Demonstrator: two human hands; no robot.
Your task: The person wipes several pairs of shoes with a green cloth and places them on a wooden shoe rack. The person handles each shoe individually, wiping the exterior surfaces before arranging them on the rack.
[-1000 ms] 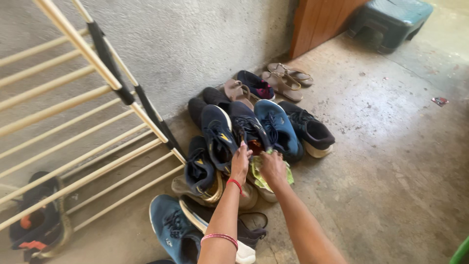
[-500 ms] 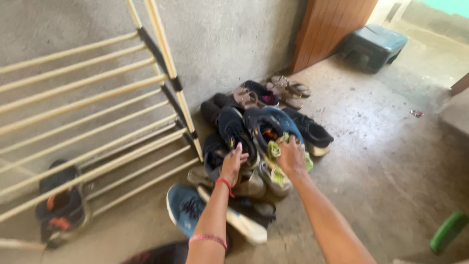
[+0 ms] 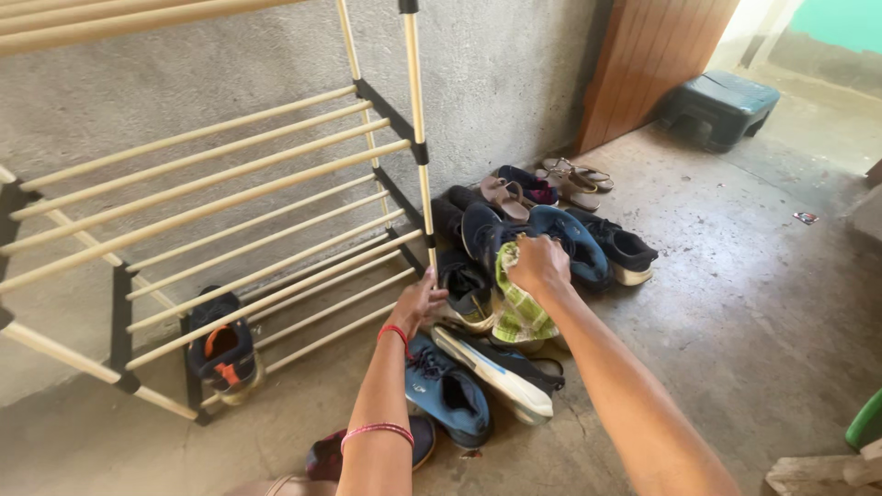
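A pile of shoes lies on the concrete floor by the wall. My right hand [image 3: 537, 264] is closed on a green and white checked cloth [image 3: 517, 308] that hangs over the pile, just above a blue sneaker [image 3: 571, 241]. My left hand [image 3: 420, 301], with a red thread at the wrist, reaches toward a dark navy sneaker [image 3: 466, 287] beside the rack's lower bars; its fingers look spread and I see nothing in it. Another blue sneaker [image 3: 446, 393] and a dark one with a white sole [image 3: 496, 366] lie closer to me.
A shoe rack [image 3: 220, 211] of pale wooden bars with black joints stands at left, with a black and orange shoe [image 3: 220, 349] on its bottom shelf. Sandals [image 3: 577, 179] lie by a wooden door [image 3: 652, 55]. A dark green stool [image 3: 721, 106] is behind.
The view swung left and back, bringing the rack into full view. My right hand lifted the cloth higher over the pile. My left hand moved left off the sneakers toward the rack's lower bars.
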